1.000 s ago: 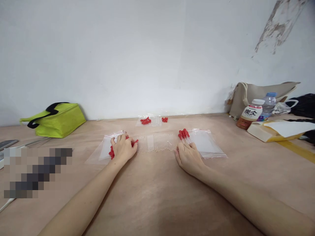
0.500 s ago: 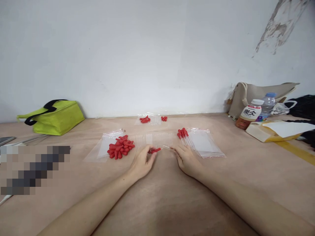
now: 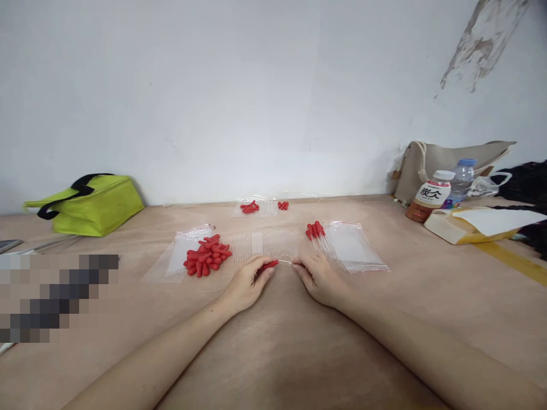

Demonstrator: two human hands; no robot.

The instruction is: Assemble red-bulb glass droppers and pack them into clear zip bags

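Observation:
Pinched in my left hand (image 3: 249, 280) is a red rubber dropper bulb (image 3: 270, 265), its narrow end pointing right. My right hand (image 3: 318, 278) grips a thin clear dropper tube (image 3: 285, 262), whose left end meets the bulb's mouth; how far it sits inside I cannot tell. Behind my hands lies a row of clear tubes (image 3: 265, 242). A heap of loose red bulbs (image 3: 207, 256) rests left of my left hand. Beyond my right hand, several droppers with red bulbs fitted (image 3: 316, 230) lie side by side.
Clear zip bags lie at the left (image 3: 171, 265) and right (image 3: 354, 247). Farther back is another bag with red bulbs and tubes (image 3: 267, 209). A lime-green bag (image 3: 98, 205) stands at the left. Bottles (image 3: 431, 196), a beige bag (image 3: 410, 171) and an open box (image 3: 453, 228) stand at the right.
My hands have come closer together. The tube's left end and the bulb's mouth, apart before, now meet. The view has shifted slightly.

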